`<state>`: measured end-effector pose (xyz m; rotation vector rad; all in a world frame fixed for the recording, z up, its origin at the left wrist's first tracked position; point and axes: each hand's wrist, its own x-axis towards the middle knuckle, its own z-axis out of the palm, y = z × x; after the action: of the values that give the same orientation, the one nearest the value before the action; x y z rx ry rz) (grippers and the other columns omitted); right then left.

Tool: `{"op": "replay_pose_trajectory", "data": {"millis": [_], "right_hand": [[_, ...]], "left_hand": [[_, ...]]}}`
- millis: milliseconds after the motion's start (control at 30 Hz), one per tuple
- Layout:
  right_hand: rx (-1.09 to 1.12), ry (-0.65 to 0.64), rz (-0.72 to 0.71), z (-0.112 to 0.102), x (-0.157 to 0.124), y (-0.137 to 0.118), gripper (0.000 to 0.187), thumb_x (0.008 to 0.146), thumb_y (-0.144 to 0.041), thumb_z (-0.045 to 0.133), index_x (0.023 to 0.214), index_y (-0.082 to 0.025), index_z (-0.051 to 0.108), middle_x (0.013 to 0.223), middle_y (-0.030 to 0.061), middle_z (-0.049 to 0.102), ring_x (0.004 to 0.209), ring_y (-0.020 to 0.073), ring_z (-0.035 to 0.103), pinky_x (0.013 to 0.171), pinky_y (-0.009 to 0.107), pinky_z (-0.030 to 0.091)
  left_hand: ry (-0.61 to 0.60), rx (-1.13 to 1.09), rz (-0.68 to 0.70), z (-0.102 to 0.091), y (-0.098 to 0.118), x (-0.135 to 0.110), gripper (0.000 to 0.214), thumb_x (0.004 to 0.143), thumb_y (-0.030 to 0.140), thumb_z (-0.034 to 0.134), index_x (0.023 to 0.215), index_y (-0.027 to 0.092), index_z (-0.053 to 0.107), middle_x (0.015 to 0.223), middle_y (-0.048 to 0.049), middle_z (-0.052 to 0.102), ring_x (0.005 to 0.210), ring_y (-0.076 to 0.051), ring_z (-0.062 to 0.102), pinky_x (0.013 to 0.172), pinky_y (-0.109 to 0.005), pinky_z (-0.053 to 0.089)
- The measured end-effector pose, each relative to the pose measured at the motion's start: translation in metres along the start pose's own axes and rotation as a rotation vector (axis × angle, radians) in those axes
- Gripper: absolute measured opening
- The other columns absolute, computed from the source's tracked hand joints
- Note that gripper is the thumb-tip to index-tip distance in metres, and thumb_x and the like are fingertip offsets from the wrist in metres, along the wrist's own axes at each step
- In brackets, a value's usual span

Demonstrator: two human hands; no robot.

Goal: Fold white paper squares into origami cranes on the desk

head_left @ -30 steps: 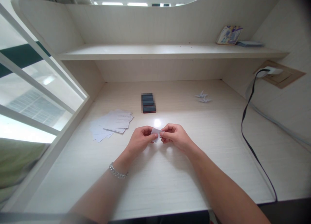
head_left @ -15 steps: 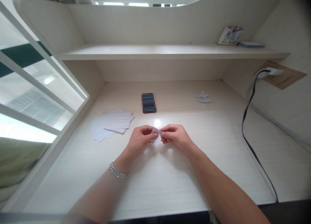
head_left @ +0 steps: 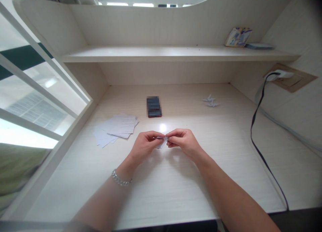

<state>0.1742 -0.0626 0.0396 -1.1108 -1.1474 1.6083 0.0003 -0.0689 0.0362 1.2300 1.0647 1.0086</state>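
Observation:
Both hands meet over the middle of the pale wooden desk [head_left: 176,185]. My left hand [head_left: 144,145], with a silver bracelet on the wrist, and my right hand [head_left: 182,142] pinch a small folded piece of white paper [head_left: 161,143] between their fingertips. Most of the paper is hidden by the fingers. A loose pile of white paper sheets [head_left: 114,128] lies to the left of my left hand.
A dark phone [head_left: 153,106] lies behind the hands. Two small folded paper cranes [head_left: 210,100] sit at the back right. A black cable [head_left: 259,138] runs from a wall socket [head_left: 281,74] across the desk's right side. A shelf [head_left: 176,53] above holds a small packet [head_left: 237,36].
The folded paper has been drawn in between the fingertips, so less of it shows. Both hands stay at nearly the same spot.

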Motion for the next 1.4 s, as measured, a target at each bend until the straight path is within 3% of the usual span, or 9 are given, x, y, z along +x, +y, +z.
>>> {"op": "replay_pose_trajectory", "data": {"millis": [167,600,1000,1400], "right_hand": [[0.068,-0.013,0.016,0.0015,-0.0018,-0.0025,0.017,0.063,-0.019,0.068,0.079,-0.014,0.068,0.063,0.0029,0.066,0.059,0.0146,0.062,0.062,0.032,0.053],[0.157,-0.046,0.056,-0.0013,-0.0004,-0.0004,0.015,0.063,-0.018,0.068,0.077,-0.013,0.068,0.063,0.0048,0.066,0.058,0.0153,0.063,0.058,0.029,0.053],[0.139,-0.096,0.087,-0.0024,-0.0028,-0.0053,0.018,0.070,-0.028,0.065,0.081,-0.014,0.069,0.069,0.0061,0.066,0.063,0.0150,0.062,0.062,0.030,0.052],[-0.029,-0.076,0.071,0.0003,-0.0013,-0.0004,0.022,0.064,-0.032,0.071,0.074,-0.012,0.068,0.059,0.0024,0.060,0.054,0.0102,0.054,0.054,0.025,0.046]], "left_hand": [[0.052,0.089,0.086,0.0000,0.0007,-0.0012,0.012,0.071,0.023,0.066,0.078,0.015,0.071,0.076,-0.0061,0.069,0.069,-0.014,0.059,0.063,-0.024,0.044],[0.007,0.125,0.243,-0.0010,0.0009,-0.0023,0.008,0.073,0.020,0.065,0.076,0.015,0.071,0.080,-0.0068,0.065,0.073,-0.015,0.059,0.064,-0.026,0.045],[-0.008,0.120,0.186,-0.0021,-0.0003,-0.0018,0.009,0.073,0.022,0.065,0.077,0.015,0.070,0.078,-0.0059,0.066,0.071,-0.013,0.058,0.064,-0.024,0.044],[-0.044,0.084,0.066,-0.0011,-0.0047,0.0011,0.015,0.071,0.026,0.067,0.081,0.016,0.070,0.079,-0.0069,0.070,0.072,-0.015,0.061,0.068,-0.026,0.047]]}}
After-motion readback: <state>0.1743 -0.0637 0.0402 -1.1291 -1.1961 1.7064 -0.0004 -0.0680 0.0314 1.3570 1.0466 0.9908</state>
